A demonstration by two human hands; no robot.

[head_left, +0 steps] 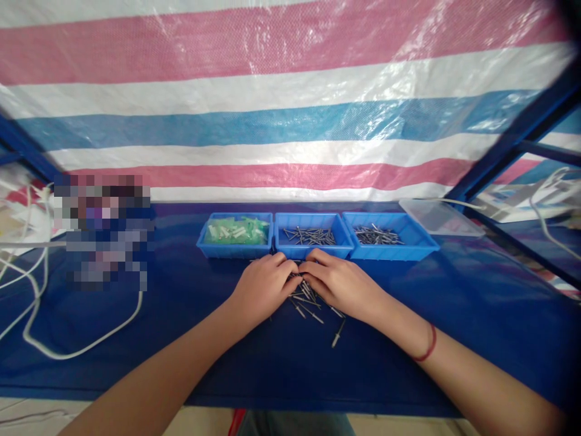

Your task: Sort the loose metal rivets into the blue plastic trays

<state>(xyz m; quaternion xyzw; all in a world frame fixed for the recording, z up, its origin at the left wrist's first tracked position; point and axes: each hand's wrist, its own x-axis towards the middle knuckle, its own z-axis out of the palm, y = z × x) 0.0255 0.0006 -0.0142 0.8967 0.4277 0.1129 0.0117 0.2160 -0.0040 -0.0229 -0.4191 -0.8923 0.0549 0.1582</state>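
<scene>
A heap of small metal rivets (313, 303) lies on the blue table top (181, 339) just in front of me. My left hand (263, 287) rests on the left side of the heap with its fingers curled down onto the rivets. My right hand (338, 281) covers the right side of the heap, fingers bent and touching the rivets. The fingertips of both hands almost meet at the far edge of the heap. What each hand grips, if anything, is hidden under the fingers. A red band (429, 345) circles my right wrist.
Three blue bins stand in a row behind the hands: the left bin (236, 233) holds green plastic pieces, the middle bin (313, 236) and right bin (390, 236) hold metal rivets. A clear lid (440, 218) lies at the right. White cables (68, 339) trail at the left. A striped tarp hangs behind.
</scene>
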